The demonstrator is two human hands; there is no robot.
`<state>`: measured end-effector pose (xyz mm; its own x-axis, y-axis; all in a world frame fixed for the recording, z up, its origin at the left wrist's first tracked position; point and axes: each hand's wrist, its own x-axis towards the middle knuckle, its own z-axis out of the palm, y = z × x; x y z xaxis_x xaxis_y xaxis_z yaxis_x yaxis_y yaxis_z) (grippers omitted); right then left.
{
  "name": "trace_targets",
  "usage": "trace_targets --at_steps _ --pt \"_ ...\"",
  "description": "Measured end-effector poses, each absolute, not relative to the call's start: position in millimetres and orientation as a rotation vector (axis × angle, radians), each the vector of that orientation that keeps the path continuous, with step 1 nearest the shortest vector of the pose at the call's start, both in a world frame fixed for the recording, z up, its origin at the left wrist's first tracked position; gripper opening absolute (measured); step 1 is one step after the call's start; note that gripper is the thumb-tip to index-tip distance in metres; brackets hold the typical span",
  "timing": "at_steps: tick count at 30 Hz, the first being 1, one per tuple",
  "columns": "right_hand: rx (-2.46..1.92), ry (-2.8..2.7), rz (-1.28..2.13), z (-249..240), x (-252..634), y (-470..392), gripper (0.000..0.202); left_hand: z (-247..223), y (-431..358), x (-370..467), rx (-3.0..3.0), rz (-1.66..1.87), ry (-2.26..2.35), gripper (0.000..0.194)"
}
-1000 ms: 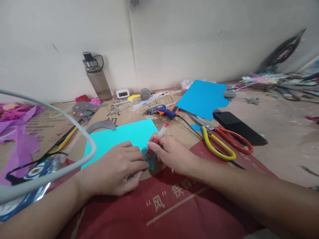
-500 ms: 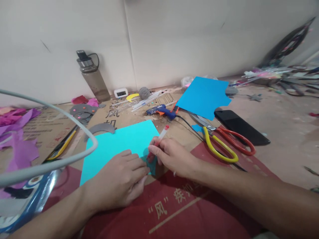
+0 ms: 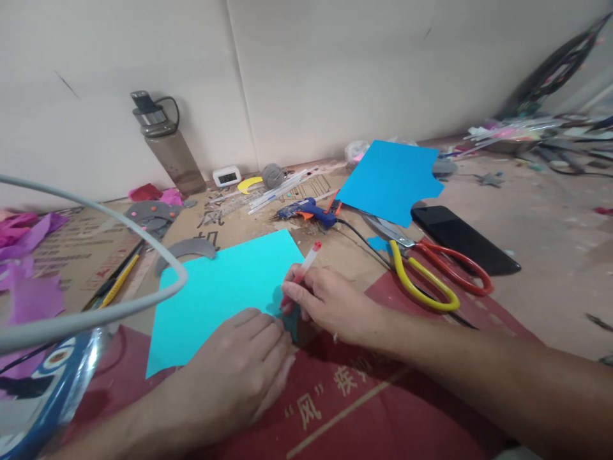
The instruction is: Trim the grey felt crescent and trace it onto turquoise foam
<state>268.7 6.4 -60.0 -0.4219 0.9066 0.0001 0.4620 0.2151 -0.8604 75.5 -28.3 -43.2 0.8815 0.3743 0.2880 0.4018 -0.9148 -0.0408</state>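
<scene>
A bright turquoise sheet (image 3: 215,287) lies on the cardboard in front of me. My left hand (image 3: 249,364) rests palm down over its lower right part, its fingers together; what is under the fingers is hidden. In my right hand (image 3: 325,300) is a red pen with a white barrel (image 3: 311,255), held tilted near the sheet's right edge, its tip low beside my left fingertips. A small darker piece of the sheet's corner shows between the two hands.
Scissors (image 3: 426,275) with yellow and red handles, a black phone (image 3: 464,243) and a blue sheet (image 3: 393,182) lie right. Behind are a glue gun (image 3: 309,212), white clock (image 3: 227,177) and bottle (image 3: 170,153). A grey cable (image 3: 163,291) loops at left, near a yellow cutter (image 3: 119,281).
My left hand has moved slightly down and right. The turquoise sheet's lower left part sits a little lower and further left. The view has shifted slightly; the pen stays in my right hand.
</scene>
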Motion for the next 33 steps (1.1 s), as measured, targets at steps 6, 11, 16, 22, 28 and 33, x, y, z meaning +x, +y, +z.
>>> trace_targets --at_steps 6,11,16,22,28,33 --pt "-1.177 -1.85 1.123 -62.8 270.4 5.9 0.029 -46.8 -32.4 74.9 -2.964 -0.385 -0.681 0.019" --pt "-1.166 -1.965 0.924 -63.2 270.1 2.6 0.028 -46.2 -31.4 74.4 -2.983 -0.367 -0.729 0.018" --pt "-1.163 -2.042 0.877 -62.8 268.4 1.3 0.032 -45.7 -32.5 73.7 -2.983 -0.345 -0.749 0.02" --pt "-1.178 -2.1 0.885 -62.8 268.7 2.2 0.033 -42.8 -32.3 72.1 -2.974 -0.252 -0.673 0.023" --pt "-1.187 -2.126 0.866 -63.7 268.5 1.5 0.032 -39.0 -31.8 72.6 -2.975 -0.139 -0.625 0.023" --pt "-1.173 -2.142 0.869 -65.2 268.7 1.6 0.032 -38.8 -31.8 73.1 -2.985 -0.069 -0.627 0.019"
